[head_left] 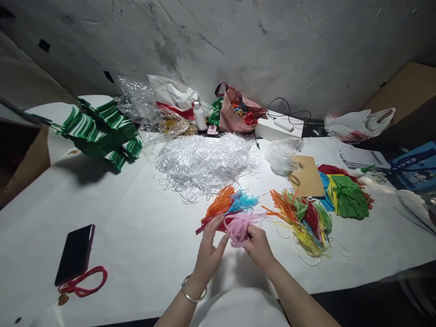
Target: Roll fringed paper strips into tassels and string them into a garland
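Observation:
A bunch of pink tissue-paper strips is pinched in my right hand, its loops hanging toward my left hand. My left hand, with a silver bangle on the wrist, has thumb and fingers apart at the left edge of the pink strips. Just beyond lie orange strips, light blue strips and dark red strips, partly behind my hands. To the right rests a pile of mixed coloured tassels with thin white strings.
A heap of white string spreads behind my hands. Green folded pieces on a rack stand left; a phone with a red strap lies front left. At right are a brown notebook and green strip bundles. Bags line the wall.

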Demonstrator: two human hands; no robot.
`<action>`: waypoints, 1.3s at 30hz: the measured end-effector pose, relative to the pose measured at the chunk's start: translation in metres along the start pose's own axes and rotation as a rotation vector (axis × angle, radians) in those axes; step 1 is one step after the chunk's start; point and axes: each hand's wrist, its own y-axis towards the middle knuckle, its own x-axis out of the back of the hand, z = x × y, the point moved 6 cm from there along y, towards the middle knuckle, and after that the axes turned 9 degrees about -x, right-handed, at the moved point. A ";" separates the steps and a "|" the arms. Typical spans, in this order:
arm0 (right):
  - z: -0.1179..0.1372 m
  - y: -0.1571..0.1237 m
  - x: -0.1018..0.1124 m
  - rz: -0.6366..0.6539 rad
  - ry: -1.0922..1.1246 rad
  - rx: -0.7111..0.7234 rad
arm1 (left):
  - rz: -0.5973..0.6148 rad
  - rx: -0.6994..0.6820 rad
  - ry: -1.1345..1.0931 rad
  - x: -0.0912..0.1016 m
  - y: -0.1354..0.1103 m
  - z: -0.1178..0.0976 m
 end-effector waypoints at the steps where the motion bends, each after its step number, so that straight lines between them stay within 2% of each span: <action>1: -0.001 -0.003 -0.003 0.014 -0.017 -0.007 | 0.084 -0.007 -0.043 -0.008 0.000 -0.007; 3: -0.004 -0.008 -0.008 0.057 -0.032 -0.029 | 0.163 0.066 -0.149 -0.019 -0.002 -0.010; 5: -0.010 -0.013 -0.004 0.090 -0.032 -0.055 | 0.143 0.192 -0.256 -0.022 -0.006 -0.006; 7: -0.020 -0.016 0.012 0.072 -0.039 -0.087 | 0.116 0.296 -0.333 -0.023 -0.011 -0.002; 10: -0.031 -0.022 0.053 -0.108 -0.066 -0.125 | 0.102 0.343 -0.376 -0.021 -0.016 -0.002; 12: -0.026 -0.031 0.076 -0.297 -0.106 -0.095 | 0.099 0.351 -0.382 -0.022 -0.019 -0.005; 13: -0.019 -0.035 0.080 -0.353 -0.129 -0.056 | 0.104 0.357 -0.384 -0.024 -0.021 -0.006; 15: 0.002 -0.041 0.072 -0.324 -0.172 0.048 | 0.141 0.353 -0.383 -0.030 -0.024 -0.008; 18: 0.034 -0.043 0.036 -0.053 -0.220 0.183 | 0.235 0.289 -0.353 -0.040 -0.027 -0.012; 21: 0.049 -0.041 0.017 0.068 -0.234 0.235 | 0.297 0.237 -0.274 -0.040 -0.027 -0.011; 22: 0.049 -0.039 0.015 0.070 -0.217 0.224 | 0.279 0.222 -0.212 -0.036 -0.025 -0.010; 24: 0.044 -0.037 0.018 0.031 -0.170 0.181 | 0.156 0.163 -0.029 -0.019 -0.020 -0.009; 26: 0.038 -0.037 0.021 -0.033 -0.154 0.156 | 0.021 0.074 0.138 -0.005 -0.017 -0.015; 27: 0.036 -0.037 0.022 -0.066 -0.153 0.150 | 0.007 0.029 0.170 -0.003 -0.017 -0.019; 30: 0.028 -0.040 0.018 -0.108 -0.081 0.105 | 0.178 -0.028 0.047 -0.021 -0.021 -0.031; 31: 0.026 -0.040 0.016 -0.092 -0.022 0.070 | 0.229 -0.005 -0.027 -0.029 -0.022 -0.033; 33: 0.021 -0.039 0.013 -0.039 0.113 -0.003 | 0.247 0.107 -0.190 -0.039 -0.025 -0.030; 36: 0.019 -0.037 0.016 0.036 0.254 -0.060 | 0.208 0.330 -0.448 -0.044 -0.029 -0.020; 39: 0.021 -0.035 0.018 0.138 0.279 -0.068 | 0.267 0.445 -0.615 -0.046 -0.033 -0.015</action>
